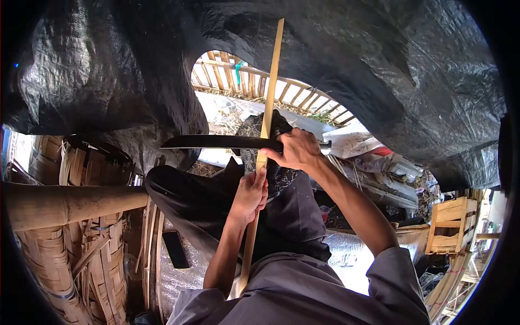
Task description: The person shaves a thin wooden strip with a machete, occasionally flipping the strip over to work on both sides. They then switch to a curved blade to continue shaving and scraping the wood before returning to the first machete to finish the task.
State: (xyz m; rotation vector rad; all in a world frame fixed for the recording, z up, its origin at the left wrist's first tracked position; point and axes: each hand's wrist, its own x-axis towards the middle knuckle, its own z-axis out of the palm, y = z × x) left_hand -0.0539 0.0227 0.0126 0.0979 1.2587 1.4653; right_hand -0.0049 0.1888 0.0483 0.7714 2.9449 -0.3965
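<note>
- Bamboo strip (269, 92) stands upright before the person's knees, clamped in the left hand (250, 196).
- Right hand (297, 150) grips a long knife (216, 142) across it.
- Woven bamboo baskets (49, 260), contents hidden, sit left.

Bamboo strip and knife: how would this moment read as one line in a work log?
left hand: grips bamboo strip | right hand: holds knife, blade crosswise against strip | strip: near upright, over lap

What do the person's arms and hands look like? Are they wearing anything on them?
Both arms are bare from the hands up past the elbows. The left hand and right hand wear no gloves, and no rings or watch show. Loose grey short sleeves cover the upper arms, part of a grey shirt.
</note>
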